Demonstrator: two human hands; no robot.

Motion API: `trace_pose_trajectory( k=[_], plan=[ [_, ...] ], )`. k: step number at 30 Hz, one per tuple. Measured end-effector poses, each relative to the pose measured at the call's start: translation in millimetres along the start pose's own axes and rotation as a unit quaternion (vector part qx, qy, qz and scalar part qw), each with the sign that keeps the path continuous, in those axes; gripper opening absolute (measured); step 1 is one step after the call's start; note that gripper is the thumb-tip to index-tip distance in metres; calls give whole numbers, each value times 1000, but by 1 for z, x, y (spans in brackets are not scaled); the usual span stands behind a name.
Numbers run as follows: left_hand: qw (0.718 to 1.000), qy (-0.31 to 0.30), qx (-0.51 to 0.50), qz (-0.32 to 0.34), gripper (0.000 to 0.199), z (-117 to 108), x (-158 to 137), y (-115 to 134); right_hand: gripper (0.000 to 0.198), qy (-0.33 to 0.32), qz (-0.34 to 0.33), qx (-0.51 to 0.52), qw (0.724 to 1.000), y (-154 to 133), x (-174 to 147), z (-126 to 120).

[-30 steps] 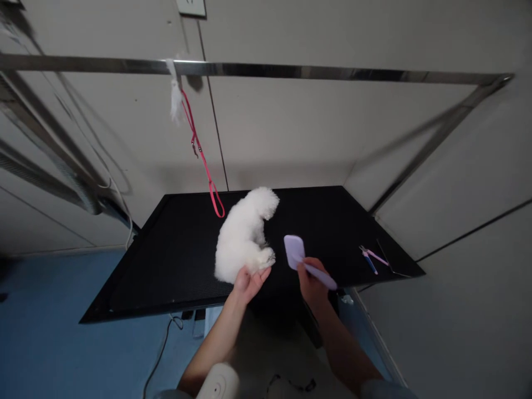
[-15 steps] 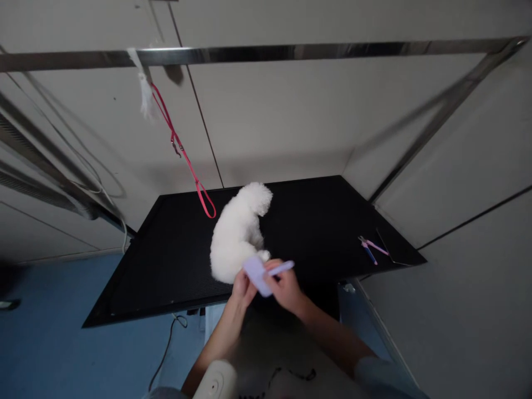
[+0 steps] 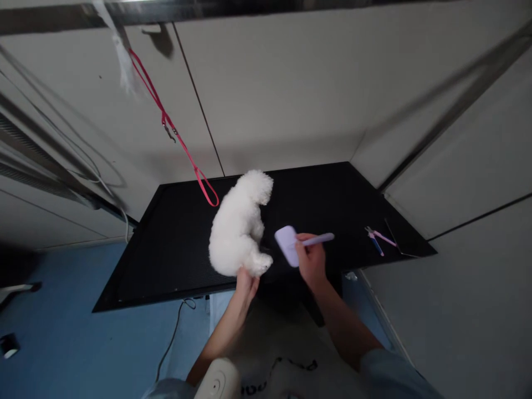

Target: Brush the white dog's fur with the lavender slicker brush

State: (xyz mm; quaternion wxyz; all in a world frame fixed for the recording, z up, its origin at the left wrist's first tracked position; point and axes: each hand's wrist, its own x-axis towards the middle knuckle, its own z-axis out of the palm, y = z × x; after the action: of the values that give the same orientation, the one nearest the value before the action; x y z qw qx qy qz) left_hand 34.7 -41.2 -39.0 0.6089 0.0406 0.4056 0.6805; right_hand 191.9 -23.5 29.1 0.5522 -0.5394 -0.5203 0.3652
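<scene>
A fluffy white dog (image 3: 235,227) is on the black grooming table (image 3: 166,233), its head toward the far edge and its rear near me. My left hand (image 3: 246,281) is closed round one of its legs (image 3: 260,262), whose paw points to the right; part of the fingers is hidden by fur. In my right hand (image 3: 311,259) is a lilac slicker brush (image 3: 287,244), gripped by the handle. The brush head is to the right of the paw, apart from the dog.
Nail clippers (image 3: 376,239) and a thin flat dark item (image 3: 397,238) lie at the table's right end. A red leash (image 3: 183,141) hangs from the metal bar (image 3: 233,11) over the left side. Ribbed hoses (image 3: 41,160) run along the left, and a cable (image 3: 170,338) lies below.
My right hand has drawn the brush right, away from my left hand and the dog's paw. My left hand keeps its hold on the leg. The view has tilted downward slightly.
</scene>
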Motion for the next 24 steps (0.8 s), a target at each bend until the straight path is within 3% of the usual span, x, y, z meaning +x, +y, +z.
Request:
trace_pose_trajectory(
  k=[2, 3, 6, 7, 10, 11, 14, 18, 21, 22, 24],
  plan=[
    [1000, 20, 16, -16, 15, -2, 0, -1, 19, -126, 39, 16, 991, 0, 4, 3],
    [999, 22, 19, -17, 13, -3, 0, 0, 18, -158, 59, 20, 985, -1, 6, 6],
    [1000, 5, 20, 1, 15, -6, 0, 1, 18, -85, 59, 15, 994, -1, 14, 15],
    [1000, 8, 22, 4, 16, -6, 0, 1, 18, -89, 55, 19, 994, 0, 15, 18],
    [999, 46, 27, 2, 17, -7, -2, 2, 18, -227, 88, 48, 969, 3, 14, 28],
    [998, 54, 27, 1, 17, -7, -2, 2, 19, -241, 102, 54, 964, 5, 12, 31],
    [998, 53, 29, -9, 16, -8, -3, 1, 21, -176, 100, 66, 977, 10, 8, 37],
    [997, 63, 40, 22, 13, -11, -2, -1, 22, -204, 120, 48, 970, 13, 11, 30],
    [995, 64, 42, 63, 23, -15, -2, -4, 21, -63, 100, -11, 993, 13, 16, 20],
    [994, 66, 45, 68, 25, -16, -1, -5, 21, -46, 94, -9, 995, 14, 15, 19],
    [993, 76, 59, 67, 26, -20, -1, -7, 21, -107, 113, 26, 988, 18, 12, 20]
  ],
)
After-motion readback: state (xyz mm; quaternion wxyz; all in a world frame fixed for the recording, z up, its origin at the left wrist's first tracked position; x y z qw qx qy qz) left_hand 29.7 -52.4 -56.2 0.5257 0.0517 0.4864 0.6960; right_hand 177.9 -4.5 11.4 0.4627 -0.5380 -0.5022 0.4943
